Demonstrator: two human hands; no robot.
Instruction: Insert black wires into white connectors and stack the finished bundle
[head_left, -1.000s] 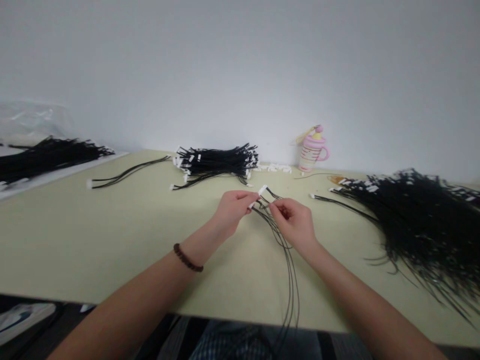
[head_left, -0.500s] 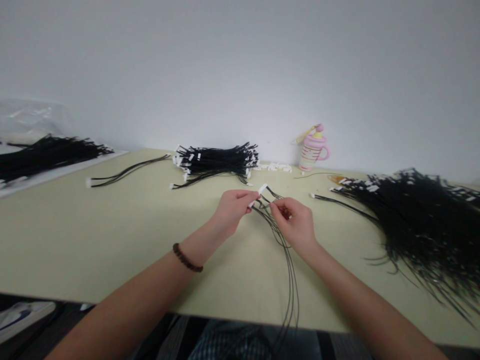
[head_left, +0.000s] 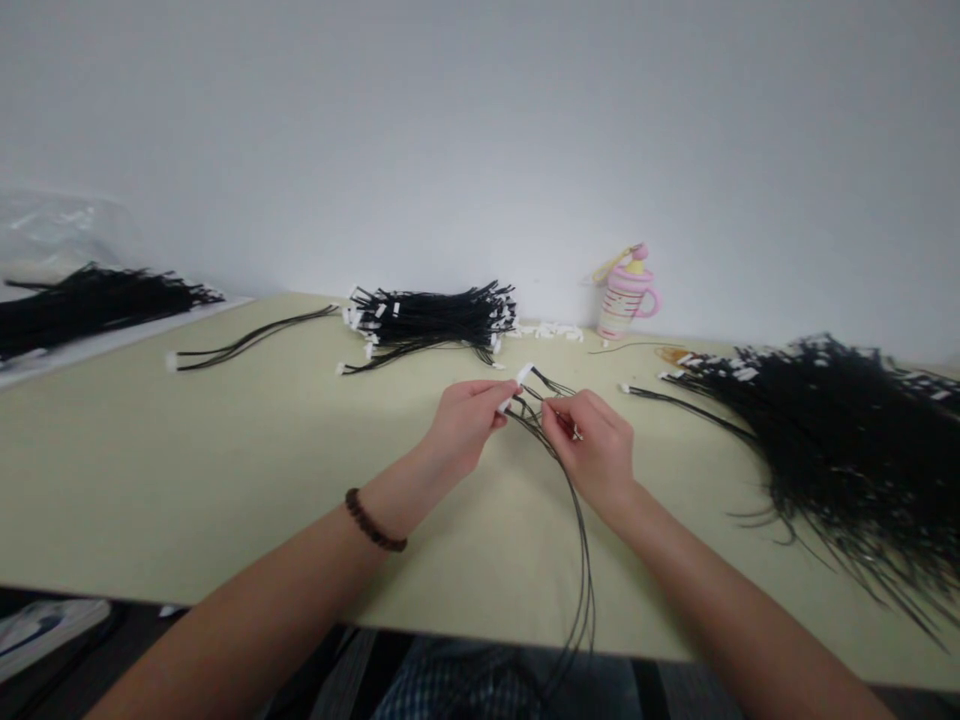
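Note:
Between thumb and fingers, my left hand [head_left: 471,420] pinches a white connector [head_left: 523,375], held slanted above the table. Thin black wires [head_left: 576,500] run out of the connector, some curving down past the table's front edge. Just right of it, my right hand [head_left: 592,440] is closed, thumb against forefinger, among these wires at a short distance from the connector. A thin wire seems pinched there, though the fingertips hide most of it. A small pale end shows by the right palm.
On the table [head_left: 225,480] a bundle of black cables [head_left: 442,318] lies at the back, beside loose white connectors [head_left: 551,331]. A pink striped cup [head_left: 621,300] stands by the wall. Larger black wire heaps lie right [head_left: 847,450] and far left [head_left: 97,305]. One loose cable [head_left: 255,340] lies left.
My right hand has shifted slightly to the right, away from the connector. The left hand keeps its grip on the connector, and the hanging wires have drawn closer together.

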